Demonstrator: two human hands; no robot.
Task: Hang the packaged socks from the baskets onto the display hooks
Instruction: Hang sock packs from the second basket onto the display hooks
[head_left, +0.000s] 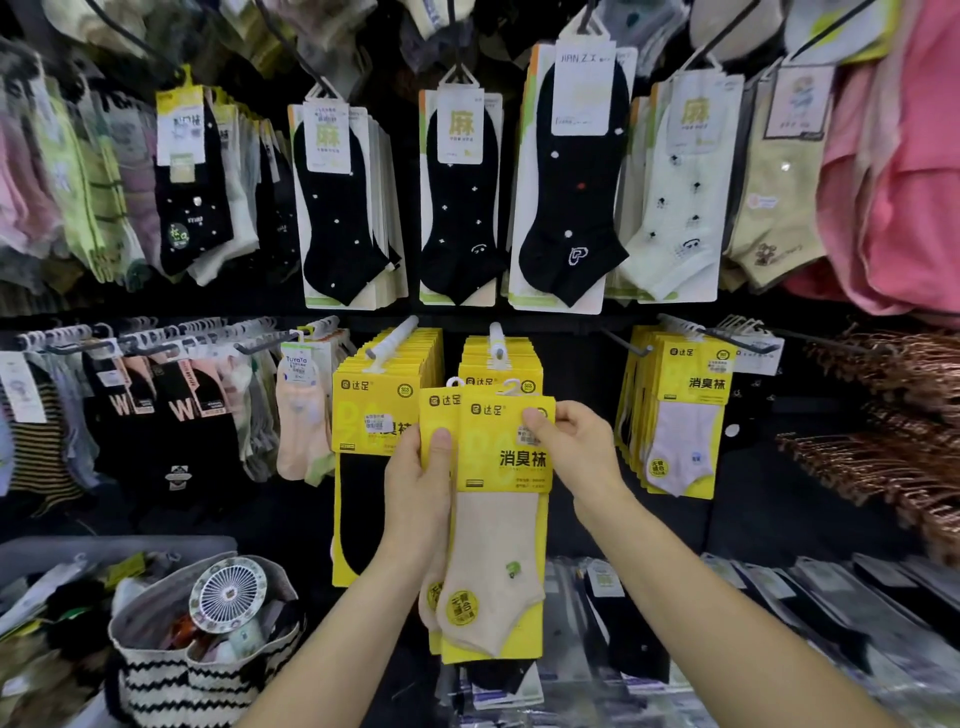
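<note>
Head view: both hands pinch upright yellow-carded beige sock packs (498, 499), left hand (415, 493) mid-card, right hand (576, 447) nearer the hanger loops, just below the white display hook (497, 340).

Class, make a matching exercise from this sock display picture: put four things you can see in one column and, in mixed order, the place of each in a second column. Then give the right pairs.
Things
1. beige sock pack
2. small white fan
3. pink garments
4. black sock with heart outline

Places
A. in the striped bag, lower left
B. hanging on the upper row, centre right
C. held between left hand and right hand
D. far right edge, upper part

Pairs: 1-C, 2-A, 3-D, 4-B
</note>
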